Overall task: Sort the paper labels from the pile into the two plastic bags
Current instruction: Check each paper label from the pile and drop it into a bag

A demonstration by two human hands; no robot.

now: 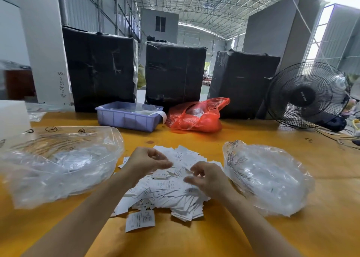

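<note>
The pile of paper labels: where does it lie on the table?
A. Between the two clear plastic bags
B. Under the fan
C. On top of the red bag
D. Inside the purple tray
A: the pile of paper labels lies on the yellow table, with one clear plastic bag on its left and the other clear plastic bag on its right.

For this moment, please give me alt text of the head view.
Two hands, left hand and right hand, pick through a pile of paper labels on a yellow table, between two clear plastic bags. Behind: purple tray, red bag, fan.
</note>
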